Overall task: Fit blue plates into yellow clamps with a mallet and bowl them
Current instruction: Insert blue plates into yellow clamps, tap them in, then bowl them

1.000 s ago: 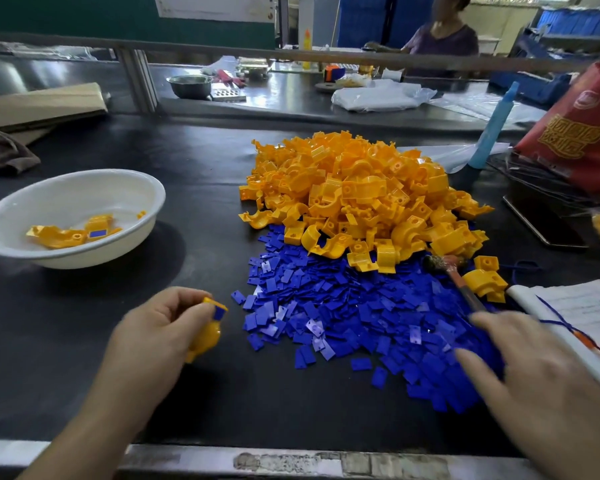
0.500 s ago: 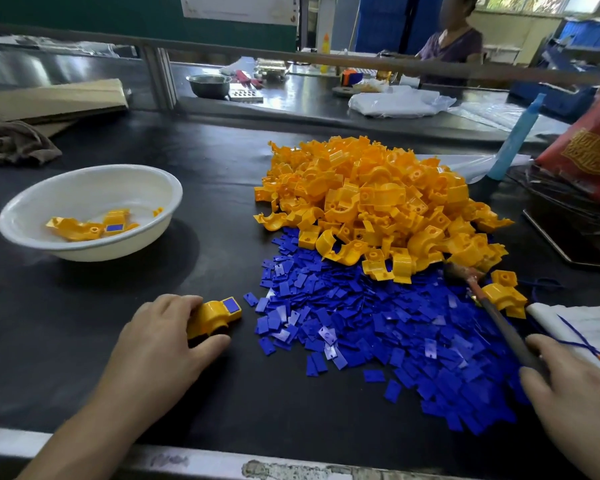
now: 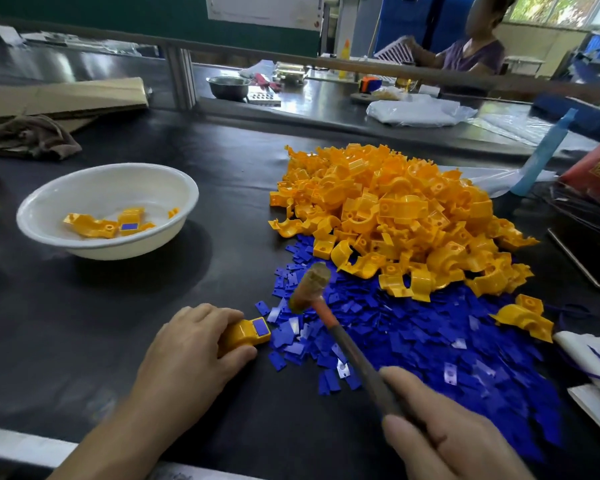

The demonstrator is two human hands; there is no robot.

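- This looks like the hitting step. The blue plate (image 3: pixel 261 326) sits on top of one end of a yellow clamp (image 3: pixel 245 336), and the mallet (image 3: pixel 310 285) is up in the air just beside it, over the edge of the blue pile.
- The left hand (image 3: pixel 191 351) presses that clamp down on the black desk (image 3: pixel 101 341). Its fingers (image 3: pixel 207 315) are curled over the clamp, with the thumb tucked under the near side.
- The right hand (image 3: pixel 454 441) is wrapped tight round the mallet handle, low down near the end.
- Next, I think the mallet head has to come down flat on the blue plate to push it in. The left fingers are very close, so the hit needs good aim.
- After that, the clamp would go into the white bowl (image 3: pixel 49 209), which sits on the desk to the left, well apart from the hands.
- Counting: one mallet, one bowl, two hands.
- In the bowl I can see about three yellow clamps (image 3: pixel 94 225), and one shows its blue plate. There is a small yellow bit too.
- The heap of yellow clamps (image 3: pixel 395 209) has too many to count.
- The pile of loose blue plates (image 3: pixel 430 341) also has too many to count.
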